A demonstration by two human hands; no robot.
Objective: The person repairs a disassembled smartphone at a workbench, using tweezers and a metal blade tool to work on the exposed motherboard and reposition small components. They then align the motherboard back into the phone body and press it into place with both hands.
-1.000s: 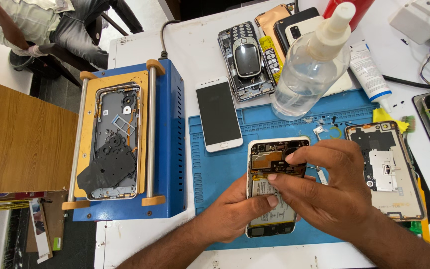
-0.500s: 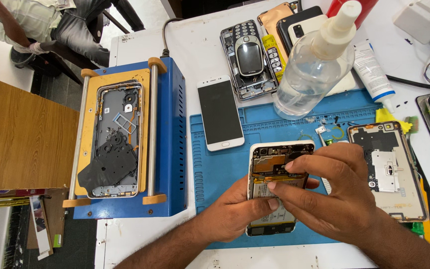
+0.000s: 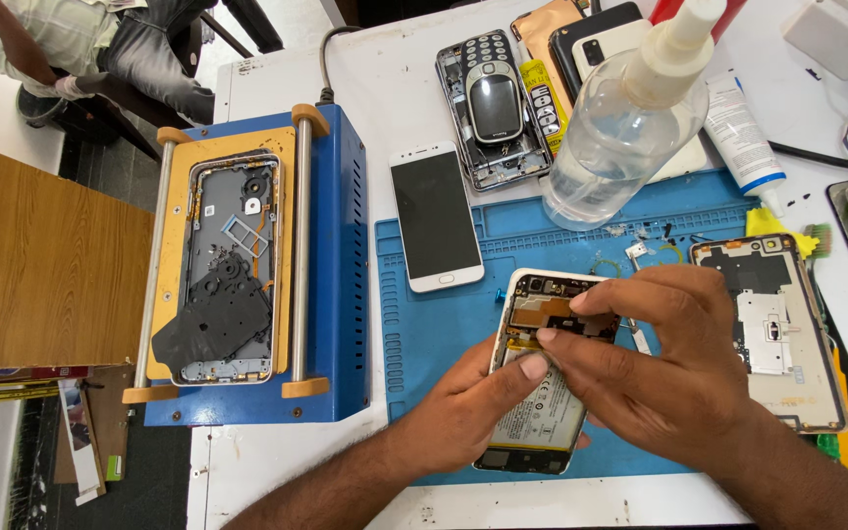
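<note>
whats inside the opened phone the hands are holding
Inside the opened phone a battery and a dark board near the top show. The right hand and left hand cover the middle and right edge.

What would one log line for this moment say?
left hand: holds opened phone | right hand: fingertips on its upper parts | phone on blue mat | clear bottle behind

— What's under your hands?
— An opened phone (image 3: 532, 393), white-edged, back cover off, lying face down and nearly upright on the blue mat.
— And its insides?
— Pale battery toward 6 o'clock, dark board and copper-coloured parts toward 12 o'clock.
</note>
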